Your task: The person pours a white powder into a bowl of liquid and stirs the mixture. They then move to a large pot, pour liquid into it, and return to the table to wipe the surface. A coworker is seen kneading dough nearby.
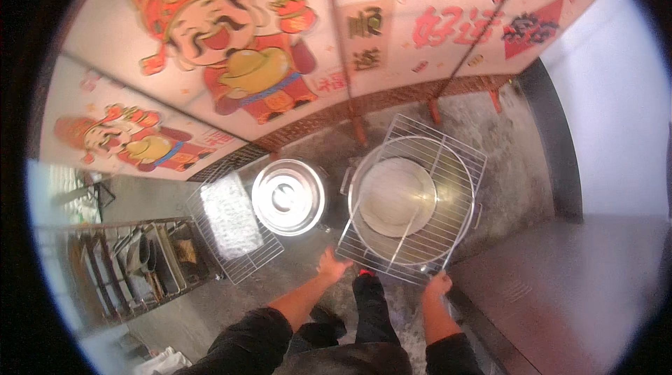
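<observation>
A rectangular wire rack lies tilted across the top of a large round metal pot, its wires crossing the opening. Through the wires a pale round shape shows inside; I cannot tell whether it is a liquid or a solid. My left hand is closed at the rack's near left corner, the fingertips blurred. At the near right corner my right hand grips the rack's edge. Both forearms reach forward in dark sleeves.
Left of the large pot stands a shiny round steel pot. Beside it a second wire rack carries a bright white slab. A tool rack is at far left, a metal counter at right, and illustrated panels stand ahead.
</observation>
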